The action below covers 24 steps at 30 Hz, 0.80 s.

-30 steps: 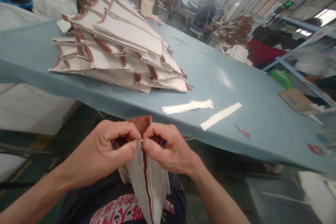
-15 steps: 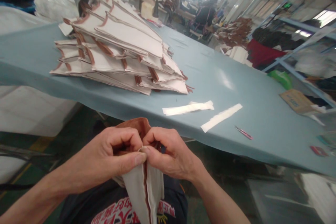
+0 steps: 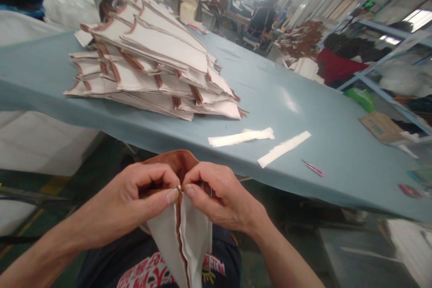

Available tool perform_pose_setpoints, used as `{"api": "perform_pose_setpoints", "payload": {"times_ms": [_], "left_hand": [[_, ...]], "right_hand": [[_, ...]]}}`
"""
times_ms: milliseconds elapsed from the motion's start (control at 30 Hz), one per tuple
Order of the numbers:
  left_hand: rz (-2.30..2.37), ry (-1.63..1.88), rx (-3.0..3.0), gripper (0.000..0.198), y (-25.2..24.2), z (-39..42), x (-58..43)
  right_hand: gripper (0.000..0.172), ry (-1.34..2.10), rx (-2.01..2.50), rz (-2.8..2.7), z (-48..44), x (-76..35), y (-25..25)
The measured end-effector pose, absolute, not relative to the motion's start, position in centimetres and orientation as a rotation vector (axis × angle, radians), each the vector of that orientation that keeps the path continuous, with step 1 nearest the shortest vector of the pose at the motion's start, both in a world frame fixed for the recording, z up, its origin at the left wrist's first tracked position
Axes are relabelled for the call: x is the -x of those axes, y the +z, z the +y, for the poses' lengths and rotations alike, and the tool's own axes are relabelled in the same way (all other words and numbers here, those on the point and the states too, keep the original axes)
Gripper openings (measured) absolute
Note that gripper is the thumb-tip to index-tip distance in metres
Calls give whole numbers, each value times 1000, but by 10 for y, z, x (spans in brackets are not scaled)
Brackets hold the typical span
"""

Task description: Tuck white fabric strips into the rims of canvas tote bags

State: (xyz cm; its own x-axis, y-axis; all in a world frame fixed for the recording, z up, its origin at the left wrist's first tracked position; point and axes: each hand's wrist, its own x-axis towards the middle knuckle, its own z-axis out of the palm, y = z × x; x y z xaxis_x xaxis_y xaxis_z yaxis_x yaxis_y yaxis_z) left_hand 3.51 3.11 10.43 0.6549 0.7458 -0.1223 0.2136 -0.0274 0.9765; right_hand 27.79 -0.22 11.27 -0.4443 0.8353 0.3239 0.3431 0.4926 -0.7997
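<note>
My left hand (image 3: 135,200) and my right hand (image 3: 219,195) meet in front of my chest, both closed in a pinch on the top of a white fabric piece (image 3: 189,243) with a brown seam and brown lining. The thumbs nearly touch at the seam. The fabric piece hangs down over my dark printed shirt, below the edge of the blue table (image 3: 320,112).
A tall stack of similar white and brown fabric pieces (image 3: 151,67) lies on the table's left. Two white strips (image 3: 241,137) (image 3: 283,148) and a small pink tool (image 3: 312,168) lie near the front edge. Another person (image 3: 265,15) works far back; shelving stands right.
The hands stay pinched on the seam; the fabric has shifted slightly and more brown lining shows above the fingers.
</note>
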Motion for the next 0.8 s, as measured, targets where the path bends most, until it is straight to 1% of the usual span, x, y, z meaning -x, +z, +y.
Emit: {"api": "perform_pose_setpoints", "payload": {"times_ms": [133, 233, 367, 533, 633, 800], "left_hand": [[774, 484, -1516, 37, 96, 34, -25], [762, 478, -1537, 39, 92, 36, -19], [717, 483, -1585, 38, 93, 39, -17], [647, 480, -1593, 36, 92, 41, -14], [672, 481, -1636, 33, 94, 40, -13], [750, 521, -1747, 32, 102, 37, -19]], "right_hand": [[8, 906, 989, -2011, 0, -280, 116], [7, 825, 924, -2037, 2, -279, 117], [9, 689, 836, -2111, 3, -278, 118], [16, 619, 826, -2191, 2, -276, 122], [18, 635, 851, -2211, 3, -276, 123], [13, 799, 960, -2093, 2, -273, 123]]}}
